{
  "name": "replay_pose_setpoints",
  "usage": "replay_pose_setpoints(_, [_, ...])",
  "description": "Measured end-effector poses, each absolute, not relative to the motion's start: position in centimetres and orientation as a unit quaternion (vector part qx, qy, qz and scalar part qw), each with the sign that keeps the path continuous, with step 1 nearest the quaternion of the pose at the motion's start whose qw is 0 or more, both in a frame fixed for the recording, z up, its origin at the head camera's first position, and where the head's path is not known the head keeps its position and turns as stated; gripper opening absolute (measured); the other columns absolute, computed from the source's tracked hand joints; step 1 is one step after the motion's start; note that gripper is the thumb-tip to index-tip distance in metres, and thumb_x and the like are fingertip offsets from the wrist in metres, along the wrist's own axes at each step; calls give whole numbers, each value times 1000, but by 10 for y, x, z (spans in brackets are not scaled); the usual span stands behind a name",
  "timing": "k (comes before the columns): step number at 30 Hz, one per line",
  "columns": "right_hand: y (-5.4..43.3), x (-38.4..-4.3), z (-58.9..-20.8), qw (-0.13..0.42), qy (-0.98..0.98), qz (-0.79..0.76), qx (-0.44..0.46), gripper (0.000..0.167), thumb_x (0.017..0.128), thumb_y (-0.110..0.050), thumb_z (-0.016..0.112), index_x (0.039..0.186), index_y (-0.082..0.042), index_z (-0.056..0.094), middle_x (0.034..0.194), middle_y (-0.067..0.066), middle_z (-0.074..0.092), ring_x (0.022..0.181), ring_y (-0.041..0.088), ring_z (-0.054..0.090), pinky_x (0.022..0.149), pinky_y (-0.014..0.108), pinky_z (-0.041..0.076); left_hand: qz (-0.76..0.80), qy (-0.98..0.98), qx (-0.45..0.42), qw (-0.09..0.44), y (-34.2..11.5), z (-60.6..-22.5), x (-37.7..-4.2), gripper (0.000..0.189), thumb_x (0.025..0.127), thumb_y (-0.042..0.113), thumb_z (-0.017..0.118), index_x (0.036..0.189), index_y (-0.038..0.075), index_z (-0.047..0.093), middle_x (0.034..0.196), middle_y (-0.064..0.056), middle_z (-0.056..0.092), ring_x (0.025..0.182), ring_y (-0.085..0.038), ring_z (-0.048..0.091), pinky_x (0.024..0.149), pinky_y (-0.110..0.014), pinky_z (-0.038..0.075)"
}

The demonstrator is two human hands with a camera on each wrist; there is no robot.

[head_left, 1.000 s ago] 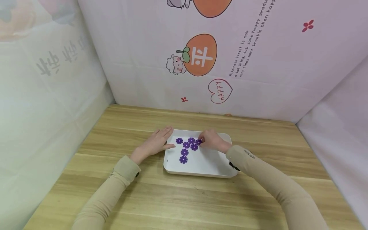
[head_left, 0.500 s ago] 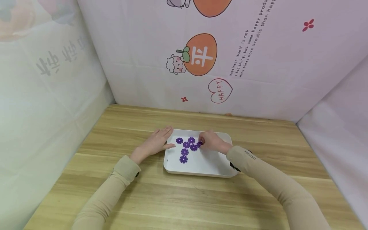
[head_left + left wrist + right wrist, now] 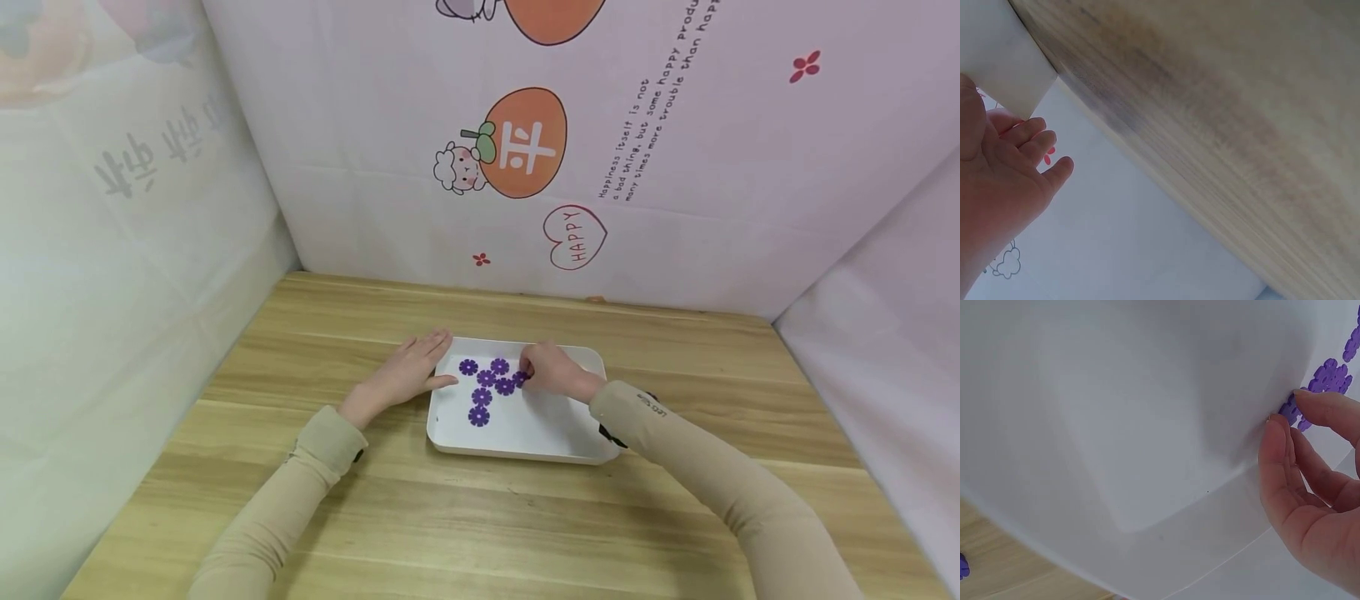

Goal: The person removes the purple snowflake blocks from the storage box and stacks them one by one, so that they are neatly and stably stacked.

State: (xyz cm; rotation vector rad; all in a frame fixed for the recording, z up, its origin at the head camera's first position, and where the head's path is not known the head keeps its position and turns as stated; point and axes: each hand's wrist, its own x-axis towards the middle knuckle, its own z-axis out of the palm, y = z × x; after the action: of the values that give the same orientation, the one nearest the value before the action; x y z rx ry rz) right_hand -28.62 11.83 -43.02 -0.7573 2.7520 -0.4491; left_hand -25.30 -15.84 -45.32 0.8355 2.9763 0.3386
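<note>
Inside the tray [image 3: 551, 433], gently move the purple flower piece [image 3: 1289, 411] pinched in the grip of the right hand [image 3: 553, 369], using the loose, empty left hand [image 3: 401, 372] to steady the tray's left side.

My right grip [image 3: 552, 369] is pinching a purple flower-shaped disc [image 3: 520, 380], right down at the white tray [image 3: 555, 429]! Just left of that grip, six more discs [image 3: 487, 383] lie flat, the nearest close beside my fingertips. Over on the far side of them, my left grip [image 3: 401, 372] lies across the tray's left rim, fingers extended, thumb over the inside. Under both grips, wood-grained bench [image 3: 450, 525]; beyond them, a printed white backdrop [image 3: 375, 167] bearing a red-outlined heart [image 3: 574, 237]!
</note>
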Motion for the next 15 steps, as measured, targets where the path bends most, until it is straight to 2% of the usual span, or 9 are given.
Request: replay_pose_setpoints(15, [119,-285,-425,151,945,-148,-251,20,84,-2,75,103,1,70,97,12,71,87,20,65,83,34,59,102,957,270,16,-158,-451,-251,84,99,56,48,155,-1,23,163,-19,24,152,-33,25,125,-56,23])
